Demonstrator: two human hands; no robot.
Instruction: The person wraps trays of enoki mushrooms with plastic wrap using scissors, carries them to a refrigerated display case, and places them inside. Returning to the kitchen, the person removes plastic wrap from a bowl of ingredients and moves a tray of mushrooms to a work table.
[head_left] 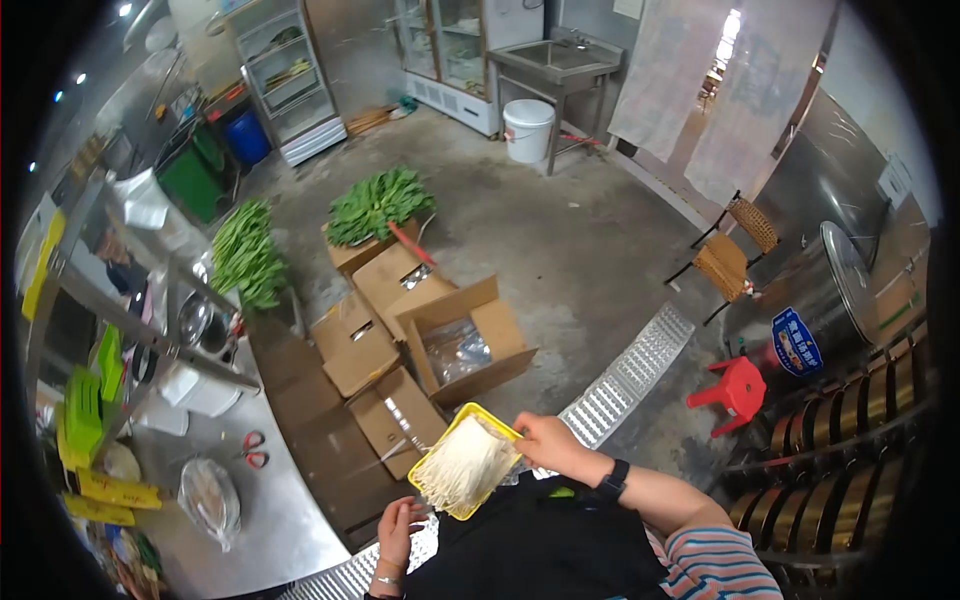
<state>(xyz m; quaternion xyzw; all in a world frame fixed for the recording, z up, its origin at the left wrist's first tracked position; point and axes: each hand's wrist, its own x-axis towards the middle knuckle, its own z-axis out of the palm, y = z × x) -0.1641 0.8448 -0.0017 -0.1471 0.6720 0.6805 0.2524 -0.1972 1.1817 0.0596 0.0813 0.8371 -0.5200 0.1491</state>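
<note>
A yellow-rimmed tray (430, 462) filled with pale, thin strands (466, 464) is held in front of my body. My right hand (545, 442) grips the tray's right edge, with a dark watch on that wrist. Just below and left of the tray is my left hand (397, 528), its fingers curled near the tray's lower left corner. Whether those fingers touch the tray or hold something is too small to tell.
Cardboard boxes (362, 345), one open (480, 372), stand beyond the tray. Leafy greens (380, 205) lie behind them. A steel table (290, 500) with red scissors (255, 450) and a bagged item (210, 502) is at left. A red stool (735, 390) stands right.
</note>
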